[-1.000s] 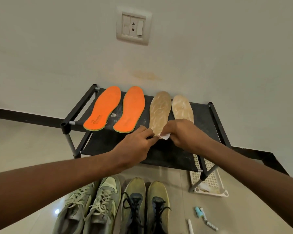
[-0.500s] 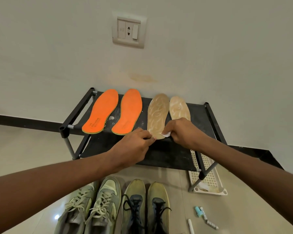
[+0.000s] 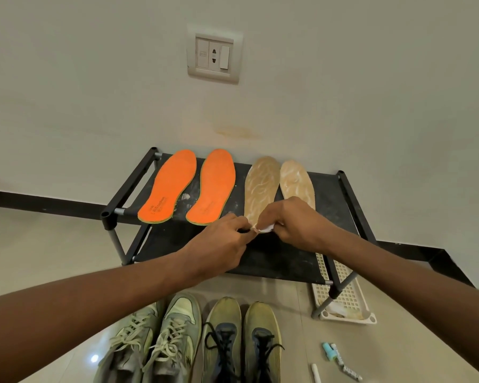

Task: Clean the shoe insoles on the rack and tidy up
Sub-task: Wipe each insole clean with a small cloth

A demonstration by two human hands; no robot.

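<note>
Two orange insoles point(image 3: 168, 186) point(image 3: 212, 186) lie side by side on the left of the black shoe rack point(image 3: 329, 194). To their right lie two tan insoles point(image 3: 262, 183) point(image 3: 295, 178) with pale streaks. My left hand point(image 3: 221, 241) pinches the heel end of the left tan insole. My right hand point(image 3: 296, 225) pinches a small white piece point(image 3: 264, 228) at that same heel; what the piece is I cannot tell. The heel of the right tan insole is hidden behind my right hand.
On the floor in front of the rack stand a pale green pair of sneakers point(image 3: 155, 344) and a darker olive pair point(image 3: 241, 341). A white perforated tray point(image 3: 346, 299) lies under the rack's right end. Small tubes and a pen point(image 3: 339, 360) lie nearby. A wall socket point(image 3: 213, 55) sits above.
Both hands stay at the heel of the left tan insole, with only slight finger shifts around the white piece. The camera view has tilted a little.
</note>
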